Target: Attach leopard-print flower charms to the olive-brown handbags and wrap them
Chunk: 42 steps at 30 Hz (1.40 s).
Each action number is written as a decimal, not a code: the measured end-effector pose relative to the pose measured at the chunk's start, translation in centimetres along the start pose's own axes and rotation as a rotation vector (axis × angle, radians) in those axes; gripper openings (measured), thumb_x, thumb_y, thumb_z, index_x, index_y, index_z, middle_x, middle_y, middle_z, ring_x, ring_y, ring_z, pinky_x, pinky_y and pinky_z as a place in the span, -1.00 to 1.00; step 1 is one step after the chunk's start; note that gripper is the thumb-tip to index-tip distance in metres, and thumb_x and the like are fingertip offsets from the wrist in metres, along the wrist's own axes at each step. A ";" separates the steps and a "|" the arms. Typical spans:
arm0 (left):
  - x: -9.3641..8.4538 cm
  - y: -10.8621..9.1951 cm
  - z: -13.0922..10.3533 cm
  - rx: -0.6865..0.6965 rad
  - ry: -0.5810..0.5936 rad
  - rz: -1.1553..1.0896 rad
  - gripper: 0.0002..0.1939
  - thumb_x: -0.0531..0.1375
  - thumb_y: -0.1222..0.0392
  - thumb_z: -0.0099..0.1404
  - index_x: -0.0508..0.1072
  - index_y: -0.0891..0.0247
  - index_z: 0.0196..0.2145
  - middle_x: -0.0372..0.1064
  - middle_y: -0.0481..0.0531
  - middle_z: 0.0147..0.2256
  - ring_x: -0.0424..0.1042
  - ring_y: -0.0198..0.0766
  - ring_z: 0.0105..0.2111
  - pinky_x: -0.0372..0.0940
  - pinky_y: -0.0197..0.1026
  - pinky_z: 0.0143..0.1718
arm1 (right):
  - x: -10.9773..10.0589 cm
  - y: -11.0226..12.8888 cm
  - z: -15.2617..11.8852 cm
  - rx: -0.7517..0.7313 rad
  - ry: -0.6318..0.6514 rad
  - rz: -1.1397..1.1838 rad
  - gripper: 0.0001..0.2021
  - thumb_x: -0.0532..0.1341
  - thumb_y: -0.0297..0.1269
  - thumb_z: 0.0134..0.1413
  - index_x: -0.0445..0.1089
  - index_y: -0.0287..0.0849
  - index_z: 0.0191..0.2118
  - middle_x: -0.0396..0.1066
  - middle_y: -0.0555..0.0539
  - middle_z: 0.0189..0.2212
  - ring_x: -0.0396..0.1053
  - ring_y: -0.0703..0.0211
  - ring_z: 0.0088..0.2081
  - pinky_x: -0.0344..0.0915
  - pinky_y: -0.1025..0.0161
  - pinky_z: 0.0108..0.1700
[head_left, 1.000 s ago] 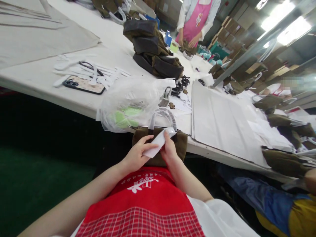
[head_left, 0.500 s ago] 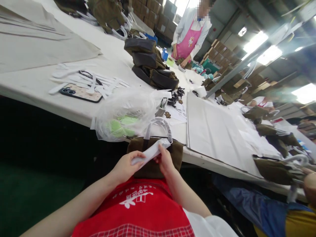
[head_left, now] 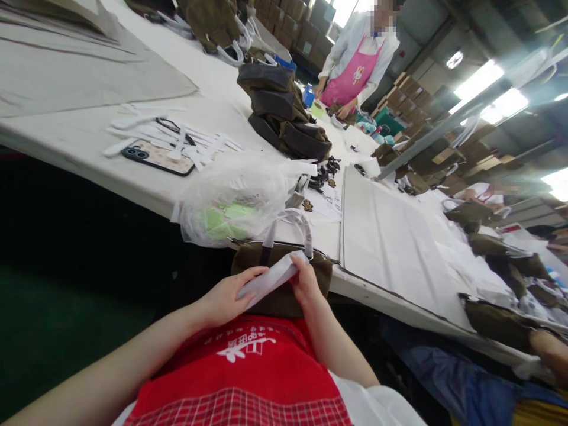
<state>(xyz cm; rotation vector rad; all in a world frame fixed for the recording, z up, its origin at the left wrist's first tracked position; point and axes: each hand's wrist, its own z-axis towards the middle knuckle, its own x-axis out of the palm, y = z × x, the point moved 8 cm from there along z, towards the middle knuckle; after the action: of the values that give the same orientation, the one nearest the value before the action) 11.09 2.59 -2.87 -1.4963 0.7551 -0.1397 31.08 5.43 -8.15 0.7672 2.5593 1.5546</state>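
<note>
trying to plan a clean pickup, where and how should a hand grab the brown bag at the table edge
Probably best by the top of the wrapped handles of the brown bag, coming from above: they arch up over its zipped opening, while both hands and the white strip cover part of its front.

My apron [head_left: 239, 367] is red with white print and a red-and-white check below; the bag [head_left: 252, 258] is olive brown, the strip [head_left: 271, 280] white, the phone [head_left: 158, 158] beige with a black edge.
</note>
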 end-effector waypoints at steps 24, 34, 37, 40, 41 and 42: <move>0.8 0.3 1.1 -0.118 0.173 0.011 -0.35 0.02 0.27 -0.01 0.40 0.29 0.08 0.41 0.09 0.06 0.44 -0.05 -0.05 0.28 -0.10 0.01 | 0.3 0.0 -0.1 0.005 0.067 -0.096 -0.68 0.42 -0.32 -0.46 0.43 -0.21 -0.40 0.48 0.02 -0.52 0.38 0.21 -0.49 0.31 0.31 -0.42; 1.3 1.4 2.4 -0.208 -0.027 -0.104 -0.58 0.21 -0.02 0.06 0.41 0.23 -0.15 0.46 0.01 -0.23 0.42 -0.12 -0.25 0.29 -0.14 -0.14 | -0.2 1.0 0.3 -0.122 0.116 -0.116 -0.63 0.40 -0.33 -0.40 0.45 -0.19 -0.29 0.50 0.00 -0.44 0.40 0.16 -0.41 0.31 0.30 -0.38; 1.7 1.2 2.5 -0.228 -0.010 -0.248 -0.53 0.17 -0.18 0.12 0.40 0.24 -0.17 0.43 -0.04 -0.31 0.39 -0.19 -0.32 0.28 -0.21 -0.27 | -0.3 1.0 0.6 -0.131 0.133 -0.113 -0.63 0.40 -0.32 -0.39 0.44 -0.20 -0.30 0.50 0.00 -0.43 0.42 0.14 -0.39 0.31 0.29 -0.36; 1.7 1.9 2.7 -0.305 -0.067 -0.330 -0.50 0.02 -0.25 0.22 0.43 0.26 -0.30 0.36 -0.07 -0.46 0.31 -0.27 -0.45 0.20 -0.27 -0.42 | -0.4 1.0 0.8 -0.164 0.141 -0.124 -0.66 0.40 -0.33 -0.37 0.44 -0.20 -0.31 0.49 0.01 -0.43 0.41 0.16 -0.38 0.31 0.29 -0.33; 1.7 2.3 2.9 -0.325 -0.079 -0.329 -0.50 0.01 -0.25 0.22 0.44 0.27 -0.33 0.35 -0.07 -0.49 0.29 -0.28 -0.48 0.17 -0.27 -0.45 | -0.4 1.0 0.9 -0.181 0.143 -0.132 -0.67 0.40 -0.33 -0.36 0.44 -0.20 -0.31 0.49 0.01 -0.43 0.41 0.16 -0.38 0.31 0.29 -0.32; 1.8 2.6 3.0 -0.340 -0.085 -0.317 -0.51 0.02 -0.24 0.21 0.44 0.27 -0.35 0.34 -0.08 -0.51 0.28 -0.29 -0.49 0.16 -0.28 -0.47 | -0.4 0.9 1.0 -0.198 0.144 -0.142 -0.67 0.40 -0.33 -0.35 0.45 -0.19 -0.31 0.49 0.01 -0.43 0.41 0.16 -0.38 0.31 0.29 -0.31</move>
<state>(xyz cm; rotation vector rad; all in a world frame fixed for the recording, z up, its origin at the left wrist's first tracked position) 13.09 4.50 -6.23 -1.9297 0.4839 -0.1919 32.12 6.37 -7.92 0.4591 2.4398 1.8409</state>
